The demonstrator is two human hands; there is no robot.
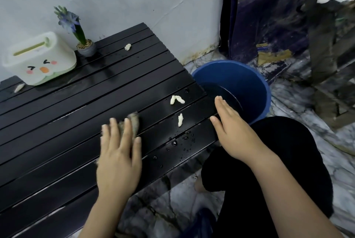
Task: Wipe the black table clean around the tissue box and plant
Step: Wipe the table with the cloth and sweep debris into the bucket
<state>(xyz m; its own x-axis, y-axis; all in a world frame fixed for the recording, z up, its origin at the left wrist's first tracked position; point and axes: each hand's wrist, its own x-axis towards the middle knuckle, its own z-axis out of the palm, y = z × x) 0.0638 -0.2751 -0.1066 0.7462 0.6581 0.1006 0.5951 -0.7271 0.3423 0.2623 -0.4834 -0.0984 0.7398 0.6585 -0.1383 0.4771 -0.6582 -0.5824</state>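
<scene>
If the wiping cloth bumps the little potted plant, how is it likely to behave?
The potted plant looks top-heavy: a tall flower stalk over a small grey pot, so it would probably tip rather than slide. The slatted black table may catch its base. Its gravel topping could spill.

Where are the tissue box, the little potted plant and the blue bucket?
tissue box (39, 59): head view, on its front face.
potted plant (86, 48): head view, on its grey pot.
blue bucket (255, 84): head view, on its inner wall.
</scene>
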